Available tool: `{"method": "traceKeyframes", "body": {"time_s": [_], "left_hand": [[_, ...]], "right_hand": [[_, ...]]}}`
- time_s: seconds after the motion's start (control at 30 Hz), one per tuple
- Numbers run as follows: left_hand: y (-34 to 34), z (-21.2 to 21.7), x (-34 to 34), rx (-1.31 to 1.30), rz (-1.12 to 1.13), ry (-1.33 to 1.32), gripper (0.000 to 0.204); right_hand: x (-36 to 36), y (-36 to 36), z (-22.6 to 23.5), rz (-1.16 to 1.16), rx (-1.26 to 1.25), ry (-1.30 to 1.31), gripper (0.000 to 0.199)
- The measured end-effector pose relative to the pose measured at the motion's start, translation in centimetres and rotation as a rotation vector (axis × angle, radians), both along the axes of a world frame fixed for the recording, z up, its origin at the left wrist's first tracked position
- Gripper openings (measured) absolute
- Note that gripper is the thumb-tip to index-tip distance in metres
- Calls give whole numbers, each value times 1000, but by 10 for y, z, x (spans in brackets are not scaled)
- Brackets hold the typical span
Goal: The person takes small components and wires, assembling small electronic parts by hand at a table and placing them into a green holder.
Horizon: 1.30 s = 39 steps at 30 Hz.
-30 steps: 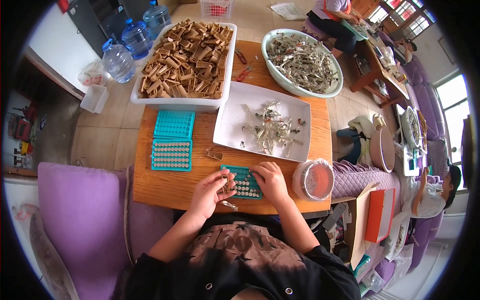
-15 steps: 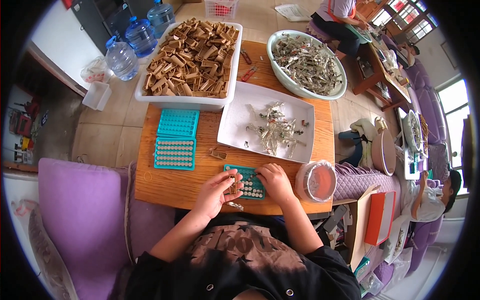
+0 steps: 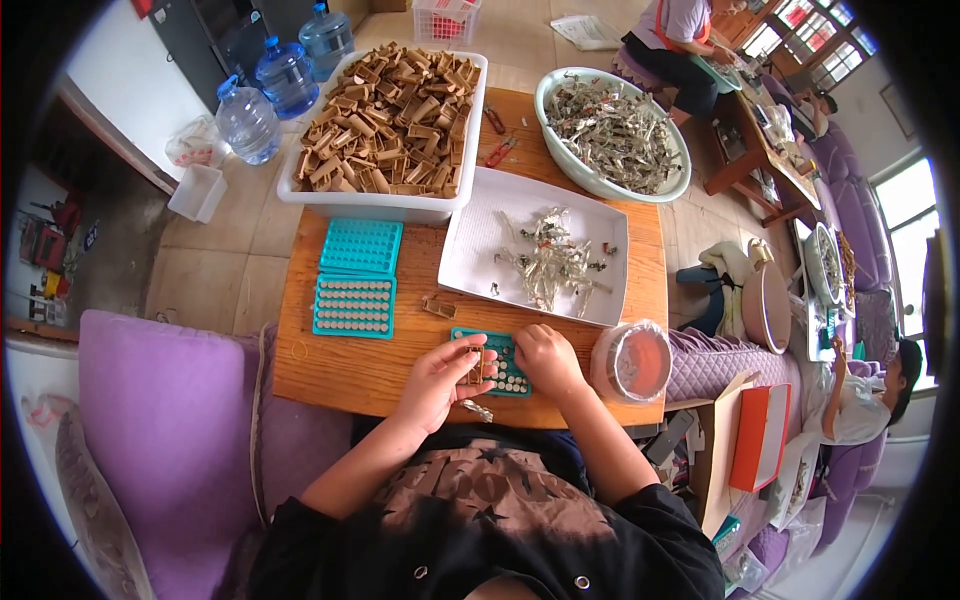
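Observation:
My left hand [image 3: 441, 379] pinches a small tan block [image 3: 477, 364] upright just left of a small teal tray [image 3: 497, 361] at the near edge of the wooden table [image 3: 350, 372]. My right hand [image 3: 547, 361] rests on that tray's right end with fingers curled; whether it grips anything is unclear. A small metal piece [image 3: 478, 410] lies under my left hand. A loose tan block [image 3: 438, 307] sits farther up the table.
Two larger teal trays [image 3: 357, 277] lie at left. Behind stand a white bin of tan blocks [image 3: 387, 117], a white tray of metal clips [image 3: 544, 259] and a round bowl of clips [image 3: 612, 131]. A lidded tub [image 3: 636, 361] sits at right. Other people sit at back and right.
The view has shifted slightly. My left hand has brought the tan block a little closer to the teal tray; my right hand stays on the tray.

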<state>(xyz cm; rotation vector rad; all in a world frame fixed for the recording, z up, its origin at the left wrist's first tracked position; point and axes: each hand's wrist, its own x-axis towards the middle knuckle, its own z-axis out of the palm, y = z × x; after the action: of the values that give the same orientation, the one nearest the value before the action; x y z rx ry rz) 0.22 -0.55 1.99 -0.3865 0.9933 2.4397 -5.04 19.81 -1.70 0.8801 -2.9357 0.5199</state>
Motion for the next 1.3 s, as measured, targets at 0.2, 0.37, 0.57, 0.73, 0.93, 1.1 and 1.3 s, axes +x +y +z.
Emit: {"method": "traceKeyframes", "body": {"time_s": [0.2,0.37,0.57,0.73,0.93,1.1,1.3], "left_hand": [[-1,-1,0,-31,19,-2,30],[-4,-2,-2,-34,26,-6,30],[0,-6,-3,-51,6,-17,31],[0,-11,0,-46,1,-11,32],[4,-13,-1,-158,-43,2,30],[10,-11,-1,-181,-71,57,27],[12,-13,0,-272,-62,87,27]], "right_hand": [[1,6,14,-24,-198,-102,12],[8,10,33,-17,-218,-272,15],[9,16,14,42,-166,-318,13],[11,14,13,36,-103,-321,14],[17,2,34,-154,-459,-291,10],[29,-25,54,-226,-777,-288,15],[35,-32,37,-162,-662,-68,15]]}}
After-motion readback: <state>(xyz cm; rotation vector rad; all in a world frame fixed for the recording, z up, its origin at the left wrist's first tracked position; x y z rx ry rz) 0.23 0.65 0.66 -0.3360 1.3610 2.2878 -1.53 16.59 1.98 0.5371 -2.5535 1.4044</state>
